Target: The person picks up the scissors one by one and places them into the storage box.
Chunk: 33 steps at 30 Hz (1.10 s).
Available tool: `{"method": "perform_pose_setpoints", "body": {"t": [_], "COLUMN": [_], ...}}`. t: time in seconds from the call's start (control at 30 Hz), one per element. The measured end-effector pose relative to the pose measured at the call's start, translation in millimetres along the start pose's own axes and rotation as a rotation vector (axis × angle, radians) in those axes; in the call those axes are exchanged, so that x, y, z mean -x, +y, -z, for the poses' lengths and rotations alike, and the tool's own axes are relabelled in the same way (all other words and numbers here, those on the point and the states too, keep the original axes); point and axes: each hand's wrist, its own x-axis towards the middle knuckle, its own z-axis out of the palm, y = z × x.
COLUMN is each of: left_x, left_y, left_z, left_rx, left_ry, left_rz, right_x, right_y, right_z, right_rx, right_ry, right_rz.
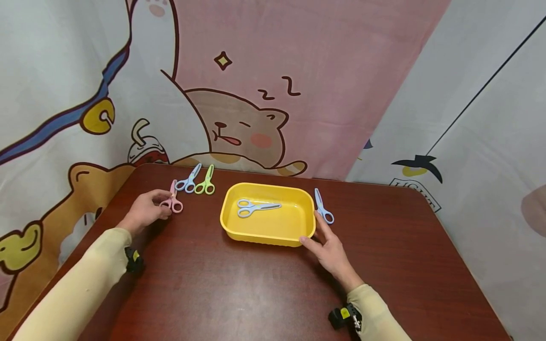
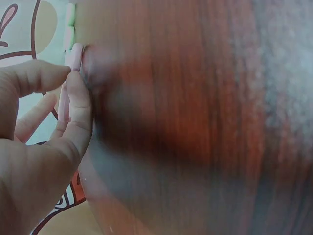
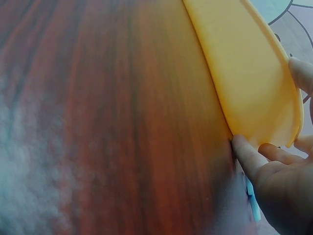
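My left hand (image 1: 147, 208) pinches pink scissors (image 1: 172, 201) by the handle, thumb and index finger meeting on it at the left of the table. The left wrist view shows the pink handle (image 2: 76, 58) edge-on between those fingertips. Just beyond lie blue scissors (image 1: 188, 182) and green scissors (image 1: 206, 182). A yellow tray (image 1: 260, 237) sits mid-table with blue scissors (image 1: 256, 207) inside, blades pointing right. My right hand (image 1: 332, 251) holds its near right corner, thumb at the rim and other fingers along the side wall. More blue scissors (image 1: 323, 208) lie beside that hand.
The dark brown wooden table (image 1: 239, 289) backs onto a printed cartoon curtain (image 1: 332, 94). A dark device is strapped to each wrist, over pale yellow sleeves (image 1: 81, 284).
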Motion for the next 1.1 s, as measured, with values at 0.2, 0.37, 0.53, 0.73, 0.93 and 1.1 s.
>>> {"method": "perform_pose_setpoints", "body": {"t": [0.2, 0.37, 0.53, 0.73, 0.93, 1.1], "left_x": [-0.5, 0.4, 1.1, 1.9, 2.7, 1.6], "left_y": [-1.4, 1.7, 2.1, 2.3, 1.9, -0.8], "left_z": [-0.4, 0.4, 0.1, 1.5, 1.7, -0.2], "left_rx": [0.035, -0.073, -0.067, 0.117, 0.181, 0.303], "left_ry": [0.030, 0.052, 0.071, 0.029, 0.015, -0.009], "left_rz": [0.043, 0.093, 0.078, 0.073, 0.093, 0.110], "right_x": [-0.2, 0.3, 0.2, 0.5, 0.4, 0.0], "right_y": [0.8, 0.4, 0.7, 0.6, 1.0, 1.1], "right_z": [-0.4, -0.6, -0.3, 0.3, -0.1, -0.3], "right_rx": [0.004, 0.011, 0.015, 0.018, 0.019, 0.010], "right_ry": [0.000, -0.003, -0.002, 0.001, -0.002, -0.004], "right_rz": [0.005, -0.001, 0.005, 0.009, -0.002, 0.002]}}
